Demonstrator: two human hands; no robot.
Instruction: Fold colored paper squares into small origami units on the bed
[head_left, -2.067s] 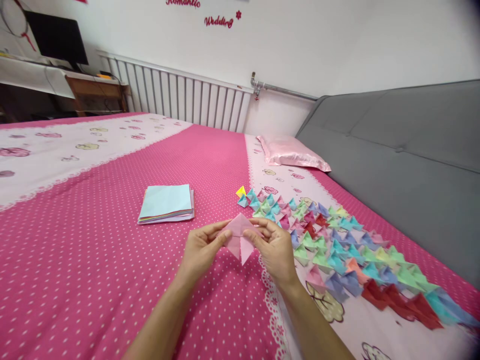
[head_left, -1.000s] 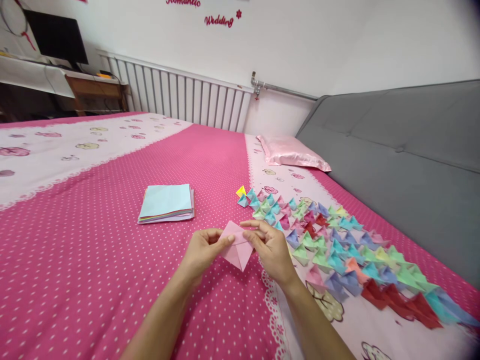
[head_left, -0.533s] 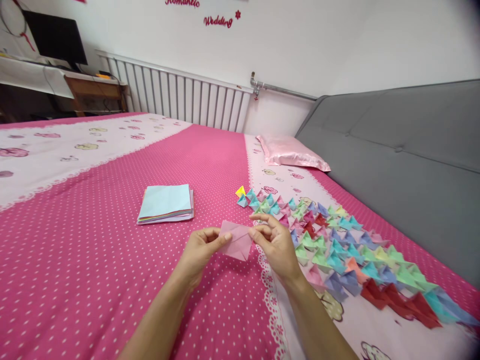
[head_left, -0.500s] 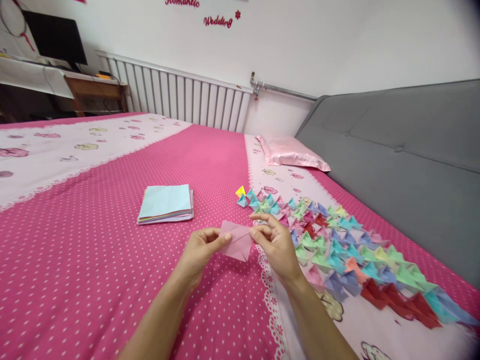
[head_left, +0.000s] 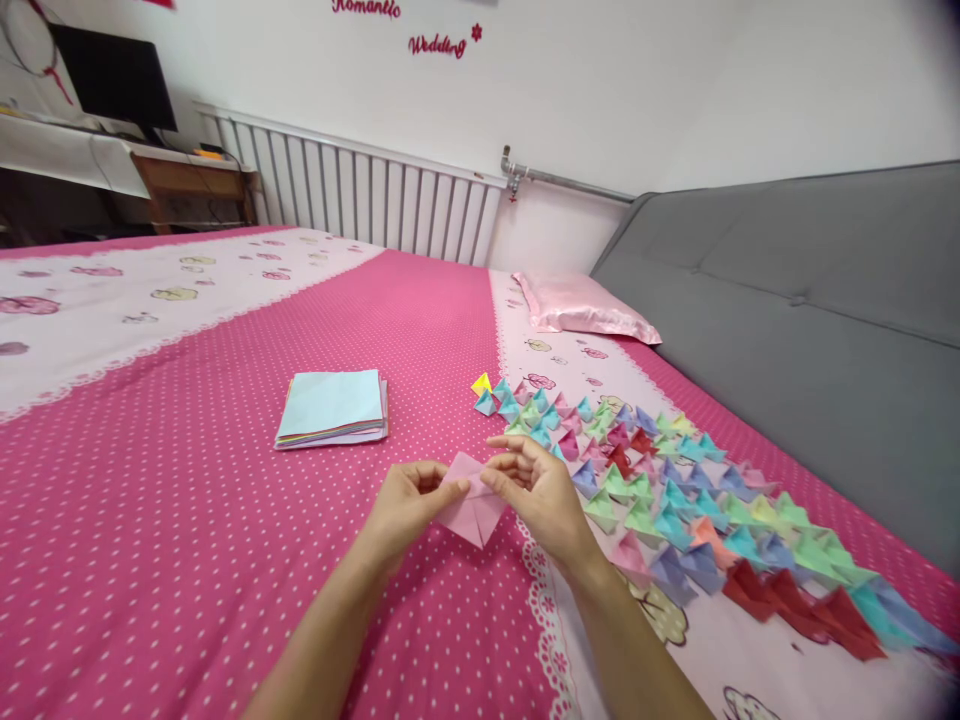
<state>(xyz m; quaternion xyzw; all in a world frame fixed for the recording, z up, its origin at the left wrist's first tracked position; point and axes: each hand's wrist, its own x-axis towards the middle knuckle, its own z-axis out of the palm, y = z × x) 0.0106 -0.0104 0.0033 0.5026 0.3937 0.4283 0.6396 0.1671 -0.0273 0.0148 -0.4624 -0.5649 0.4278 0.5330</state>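
A small folded square of pink origami paper [head_left: 478, 515] is held above the bed, one corner pointing toward me and creases meeting near its middle. My left hand [head_left: 412, 505] pinches its left side between thumb and fingers. On the upper right side, my right hand [head_left: 541, 495] grips it with thumb and forefinger, the other fingers curled behind. To the right of my hands lie rows of folded paper boats [head_left: 667, 500] in many colours. A stack of square coloured paper [head_left: 334, 405], pale blue on top, rests to the left beyond my left hand.
The bed is covered by a pink dotted sheet [head_left: 187, 520] with white patterned bands. A pink pillow [head_left: 589, 303] lies near the grey padded headboard [head_left: 810, 320]. Behind the bed are a white radiator [head_left: 345, 185] and, at far left, a desk with a monitor [head_left: 112, 80].
The pink paper has been turned so that a corner now points down toward me. My right hand has shifted slightly left, and the hands are closer together.
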